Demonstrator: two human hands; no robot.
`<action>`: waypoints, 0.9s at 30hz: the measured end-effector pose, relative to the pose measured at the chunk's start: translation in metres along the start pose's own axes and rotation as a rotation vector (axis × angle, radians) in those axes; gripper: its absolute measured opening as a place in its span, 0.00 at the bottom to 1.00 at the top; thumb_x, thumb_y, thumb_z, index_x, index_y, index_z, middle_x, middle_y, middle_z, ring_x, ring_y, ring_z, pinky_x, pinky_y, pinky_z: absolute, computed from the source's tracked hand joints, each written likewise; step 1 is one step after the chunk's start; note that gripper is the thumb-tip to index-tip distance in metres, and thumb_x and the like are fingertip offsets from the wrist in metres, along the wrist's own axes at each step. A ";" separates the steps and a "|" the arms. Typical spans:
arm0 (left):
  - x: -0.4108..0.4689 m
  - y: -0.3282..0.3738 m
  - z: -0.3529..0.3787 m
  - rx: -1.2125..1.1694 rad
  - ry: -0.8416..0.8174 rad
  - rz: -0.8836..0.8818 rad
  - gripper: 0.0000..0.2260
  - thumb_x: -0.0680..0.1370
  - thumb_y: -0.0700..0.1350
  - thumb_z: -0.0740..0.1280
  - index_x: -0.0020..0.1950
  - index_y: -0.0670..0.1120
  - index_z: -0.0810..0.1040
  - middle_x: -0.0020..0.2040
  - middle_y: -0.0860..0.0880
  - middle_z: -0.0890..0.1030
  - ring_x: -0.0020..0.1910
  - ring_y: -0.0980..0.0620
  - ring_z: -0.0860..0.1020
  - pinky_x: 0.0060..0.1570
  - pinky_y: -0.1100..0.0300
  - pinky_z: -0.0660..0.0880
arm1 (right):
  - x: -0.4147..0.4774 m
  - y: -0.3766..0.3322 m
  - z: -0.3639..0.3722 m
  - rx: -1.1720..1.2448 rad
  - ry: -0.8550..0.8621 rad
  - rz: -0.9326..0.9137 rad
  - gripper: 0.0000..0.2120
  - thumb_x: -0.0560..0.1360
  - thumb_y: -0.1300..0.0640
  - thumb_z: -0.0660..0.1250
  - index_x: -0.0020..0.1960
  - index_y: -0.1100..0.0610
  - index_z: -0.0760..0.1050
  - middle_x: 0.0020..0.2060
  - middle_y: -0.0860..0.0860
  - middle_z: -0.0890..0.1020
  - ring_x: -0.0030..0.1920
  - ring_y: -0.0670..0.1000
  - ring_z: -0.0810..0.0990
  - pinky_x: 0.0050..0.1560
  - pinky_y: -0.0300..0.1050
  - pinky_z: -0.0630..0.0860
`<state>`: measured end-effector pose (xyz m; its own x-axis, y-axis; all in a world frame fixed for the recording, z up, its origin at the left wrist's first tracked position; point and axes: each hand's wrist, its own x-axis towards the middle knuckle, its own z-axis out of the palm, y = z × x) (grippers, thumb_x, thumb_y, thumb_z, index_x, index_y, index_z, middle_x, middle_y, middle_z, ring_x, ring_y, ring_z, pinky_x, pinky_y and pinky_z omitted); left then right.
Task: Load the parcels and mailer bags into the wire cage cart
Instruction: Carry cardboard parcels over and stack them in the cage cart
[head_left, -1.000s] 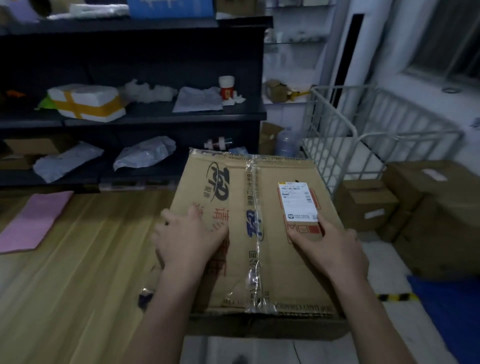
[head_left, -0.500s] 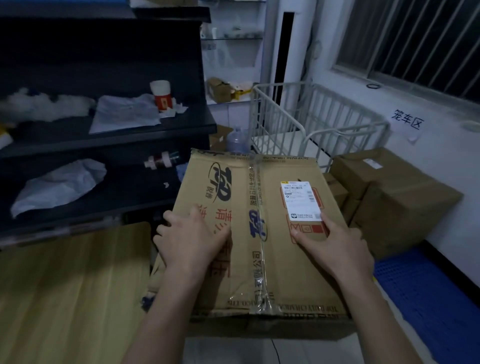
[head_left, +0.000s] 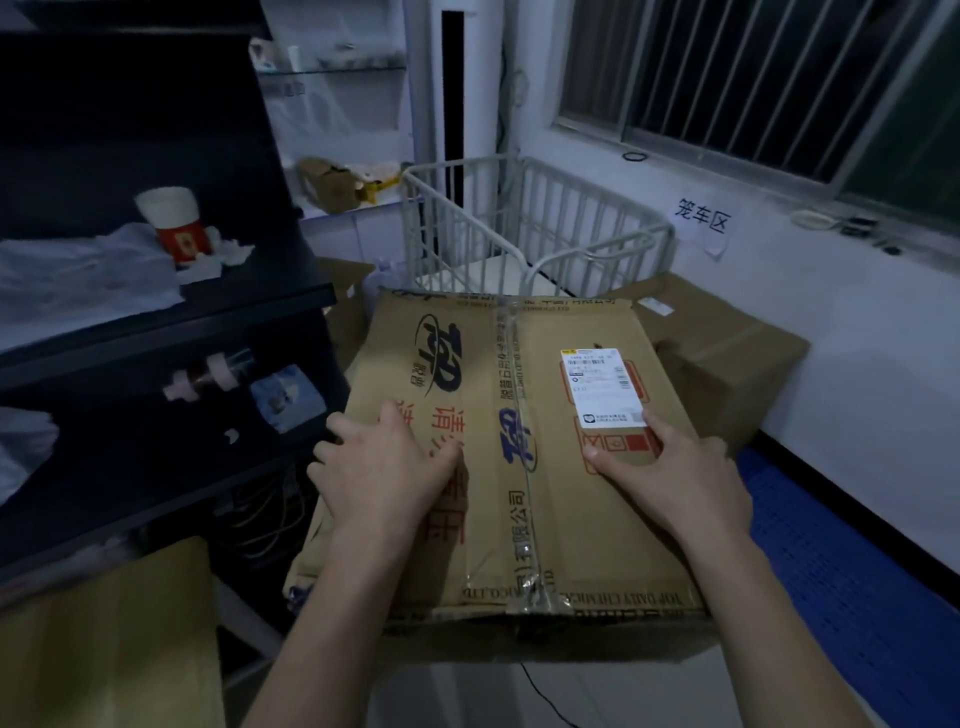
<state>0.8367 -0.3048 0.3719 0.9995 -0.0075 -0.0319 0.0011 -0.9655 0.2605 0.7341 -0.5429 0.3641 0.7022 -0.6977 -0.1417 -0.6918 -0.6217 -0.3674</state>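
Note:
I carry a large brown cardboard parcel (head_left: 524, 519) with a taped seam and a white shipping label. My left hand (head_left: 384, 473) lies on its top with fingers curled over the left edge. My right hand (head_left: 675, 467) grips the right side, index finger touching the label. The white wire cage cart (head_left: 571, 218) stands just beyond the parcel's far edge, its floor bare where visible.
Brown cardboard boxes (head_left: 727, 353) are stacked on the floor right of the cart. A black shelf unit (head_left: 156, 322) with a white mailer bag (head_left: 78, 275) and a cup (head_left: 174, 223) stands left. A wooden table corner (head_left: 104, 639) is lower left, a blue mat (head_left: 831, 545) at right.
The view has swung right, away from the table and shelves toward the cart. The parcel, in the same two-handed hold, has come closer to the cart.

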 end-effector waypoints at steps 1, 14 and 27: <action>0.006 0.007 0.001 0.000 -0.002 0.012 0.34 0.70 0.74 0.62 0.64 0.50 0.69 0.62 0.38 0.69 0.58 0.34 0.73 0.57 0.43 0.71 | 0.007 0.002 -0.001 0.002 0.006 0.008 0.52 0.56 0.14 0.57 0.77 0.33 0.56 0.66 0.60 0.70 0.65 0.62 0.72 0.60 0.57 0.75; 0.110 0.137 0.046 0.067 -0.050 0.055 0.32 0.72 0.72 0.61 0.65 0.51 0.67 0.63 0.37 0.68 0.59 0.33 0.72 0.58 0.43 0.72 | 0.157 0.031 -0.009 0.077 -0.008 0.048 0.46 0.59 0.15 0.59 0.73 0.29 0.59 0.64 0.59 0.71 0.63 0.62 0.72 0.55 0.55 0.74; 0.204 0.313 0.096 0.000 -0.076 0.009 0.29 0.71 0.72 0.61 0.61 0.53 0.67 0.55 0.41 0.68 0.55 0.36 0.74 0.58 0.42 0.74 | 0.362 0.085 -0.055 0.016 -0.005 0.050 0.49 0.55 0.12 0.53 0.73 0.29 0.58 0.60 0.58 0.72 0.59 0.60 0.74 0.54 0.55 0.78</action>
<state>1.0380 -0.6339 0.3548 0.9941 -0.0362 -0.1025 -0.0083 -0.9653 0.2609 0.9204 -0.8682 0.3326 0.6679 -0.7259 -0.1644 -0.7231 -0.5805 -0.3744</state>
